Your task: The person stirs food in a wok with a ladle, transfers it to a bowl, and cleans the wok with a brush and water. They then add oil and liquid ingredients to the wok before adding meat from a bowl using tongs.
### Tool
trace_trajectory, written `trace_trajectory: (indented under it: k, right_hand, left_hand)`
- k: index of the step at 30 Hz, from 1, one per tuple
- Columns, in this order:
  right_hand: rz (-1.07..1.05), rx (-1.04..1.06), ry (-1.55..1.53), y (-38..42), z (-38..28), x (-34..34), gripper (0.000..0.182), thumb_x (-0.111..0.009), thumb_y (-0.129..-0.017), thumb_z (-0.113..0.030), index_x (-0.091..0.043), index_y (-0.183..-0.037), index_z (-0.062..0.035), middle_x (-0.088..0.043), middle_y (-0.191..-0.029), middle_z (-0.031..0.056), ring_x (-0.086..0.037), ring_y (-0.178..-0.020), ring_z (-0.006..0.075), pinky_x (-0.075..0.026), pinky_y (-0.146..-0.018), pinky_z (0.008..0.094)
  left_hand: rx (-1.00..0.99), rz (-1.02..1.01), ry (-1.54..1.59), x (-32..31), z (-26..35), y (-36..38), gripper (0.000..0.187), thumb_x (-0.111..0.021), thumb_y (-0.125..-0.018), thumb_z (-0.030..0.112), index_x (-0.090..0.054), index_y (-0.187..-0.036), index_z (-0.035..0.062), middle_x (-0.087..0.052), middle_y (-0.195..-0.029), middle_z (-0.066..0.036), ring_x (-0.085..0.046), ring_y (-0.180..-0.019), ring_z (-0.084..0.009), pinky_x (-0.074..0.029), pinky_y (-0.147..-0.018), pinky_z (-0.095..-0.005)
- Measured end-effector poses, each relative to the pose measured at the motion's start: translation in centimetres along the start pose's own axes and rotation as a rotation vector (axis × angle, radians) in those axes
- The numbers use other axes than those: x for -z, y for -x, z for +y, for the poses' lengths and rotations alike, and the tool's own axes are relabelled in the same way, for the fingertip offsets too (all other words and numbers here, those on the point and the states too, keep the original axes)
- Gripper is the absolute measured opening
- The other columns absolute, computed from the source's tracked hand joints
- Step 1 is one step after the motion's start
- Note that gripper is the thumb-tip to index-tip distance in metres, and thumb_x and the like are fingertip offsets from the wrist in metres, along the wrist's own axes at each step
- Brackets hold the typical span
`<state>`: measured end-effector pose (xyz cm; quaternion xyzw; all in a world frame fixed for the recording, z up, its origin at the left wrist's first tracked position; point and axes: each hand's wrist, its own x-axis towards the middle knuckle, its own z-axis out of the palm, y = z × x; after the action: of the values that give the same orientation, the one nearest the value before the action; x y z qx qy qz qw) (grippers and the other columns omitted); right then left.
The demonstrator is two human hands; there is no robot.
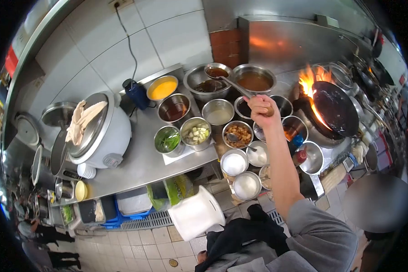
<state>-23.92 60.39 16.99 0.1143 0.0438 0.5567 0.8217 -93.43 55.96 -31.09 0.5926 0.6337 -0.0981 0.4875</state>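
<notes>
My right hand (263, 109) is closed round the handle of a ladle (235, 85), arm stretched out over the bowls. Brown liquid fills the ladle's bowl, which is held over the rims of two large steel bowls. One of these, a steel bowl of dark contents (196, 75), lies to the left; a bowl of brown broth (254, 81) is to the right. Below the hand stand a bowl of browned cubes (238, 135) with a spoon in it and bowls of white seasoning (234, 163). Only a small patch of my left hand (201, 257) shows beside black cloth, its fingers hidden.
Flames (307, 84) rise beside a black wok (335, 109) on the burner at right. A rice cooker (102, 136) with a cloth on its lid stands left. A white stool (196, 213) is below the counter. A person with a blurred head (379, 204) is at right.
</notes>
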Motion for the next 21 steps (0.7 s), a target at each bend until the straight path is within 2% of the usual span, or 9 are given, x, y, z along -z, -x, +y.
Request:
trace_trajectory:
  k: [5,6,10,11,12,14,17,19,21]
  right_hand:
    - [-0.135,0.115,0.141,10.0,-2.2,-2.3,0.043,-0.043,-0.092,-0.009,-0.037,-0.125,0.0174,-0.048,-0.071,0.0019,-0.046,-0.044,0.0067,-0.036,-0.037,0.0221]
    - [-0.165,0.165,0.189,12.1,-2.8,-2.7,0.044,-0.042,-0.092,-0.009,-0.038,-0.125,0.0188,-0.047,-0.071,0.0013,-0.044,-0.045,0.0065,-0.036,-0.038,0.0224]
    - [-0.075,0.391,0.312,20.3,-5.5,-4.8,0.019,-0.042,-0.091,-0.009,-0.051,-0.093,0.008,-0.047,-0.069,0.0006,-0.044,-0.045,0.0065,-0.036,-0.039,0.0232]
    - [-0.092,0.364,0.386,22.2,-6.6,-5.2,0.015,-0.044,-0.091,-0.009,-0.049,-0.08,0.0003,-0.045,-0.063,-0.001,-0.044,-0.046,0.0063,-0.035,-0.04,0.0227]
    - [-0.044,0.441,0.412,23.9,-7.6,-5.5,0.015,-0.045,-0.09,-0.009,-0.049,-0.079,0.0,-0.043,-0.058,-0.0021,-0.044,-0.046,0.0062,-0.034,-0.039,0.0225]
    - [0.181,0.615,0.486,26.9,-9.6,-6.7,0.014,-0.048,-0.087,-0.007,-0.046,-0.073,-0.0039,-0.045,-0.058,-0.0018,-0.044,-0.046,0.006,-0.033,-0.038,0.022]
    - [0.448,0.796,0.691,30.6,-12.3,-7.6,0.014,-0.052,-0.084,-0.007,-0.045,-0.072,-0.0073,-0.047,-0.058,-0.0018,-0.045,-0.044,0.006,-0.034,-0.037,0.0207]
    - [0.667,0.849,0.737,33.4,-14.8,-8.4,0.015,-0.054,-0.082,-0.008,-0.045,-0.069,-0.0094,-0.047,-0.056,-0.0025,-0.046,-0.044,0.0056,-0.034,-0.035,0.0206]
    - [0.887,0.877,0.779,35.7,-16.1,-9.8,0.019,-0.056,-0.079,-0.01,-0.044,-0.064,-0.0122,-0.049,-0.055,-0.0025,-0.048,-0.042,0.0055,-0.035,-0.033,0.0202]
  left_hand:
    - [-0.051,-0.075,-0.117,-0.4,-3.4,-5.2,0.035,-0.062,-0.08,0.029,-0.072,-0.1,0.0018,-0.071,-0.096,-0.017,-0.069,-0.089,-0.0266,-0.052,-0.081,-0.0352]
    - [-0.146,-0.108,-0.21,0.0,-3.1,-5.5,0.035,-0.062,-0.08,0.029,-0.072,-0.1,0.0017,-0.071,-0.096,-0.017,-0.069,-0.089,-0.026,-0.052,-0.082,-0.0349]
    - [-0.561,-0.282,-0.597,2.2,-1.7,-7.5,0.035,-0.062,-0.08,0.029,-0.071,-0.1,0.0014,-0.071,-0.098,-0.014,-0.069,-0.089,-0.0235,-0.053,-0.084,-0.0337]
    - [-0.673,-0.334,-0.69,2.4,-1.3,-8.2,0.035,-0.062,-0.08,0.029,-0.071,-0.1,0.0014,-0.071,-0.099,-0.014,-0.069,-0.089,-0.0229,-0.053,-0.085,-0.0334]
    - [-0.672,-0.364,-0.656,2.4,-1.6,-9.2,0.035,-0.062,-0.081,0.027,-0.069,-0.102,0.0002,-0.071,-0.097,-0.014,-0.069,-0.086,-0.0233,-0.054,-0.082,-0.0347]
    - [-0.656,-0.421,-0.583,2.2,-2.5,-10.6,0.036,-0.061,-0.083,0.023,-0.066,-0.107,-0.0021,-0.071,-0.093,-0.014,-0.07,-0.08,-0.0242,-0.056,-0.076,-0.0373]
    - [0.154,-0.455,0.261,2.8,0.1,-8.6,0.032,-0.059,-0.085,0.018,-0.061,-0.108,-0.0037,-0.068,-0.082,-0.014,-0.069,-0.07,-0.0259,-0.058,-0.063,-0.0407]
    - [0.226,-0.47,0.281,3.6,2.8,-8.0,0.029,-0.059,-0.085,0.018,-0.061,-0.106,-0.0029,-0.066,-0.081,-0.013,-0.068,-0.069,-0.0254,-0.057,-0.061,-0.0402]
    - [0.119,-0.509,0.103,4.3,5.9,-6.5,0.026,-0.059,-0.085,0.018,-0.061,-0.103,-0.002,-0.065,-0.079,-0.012,-0.067,-0.067,-0.0249,-0.057,-0.06,-0.0397]
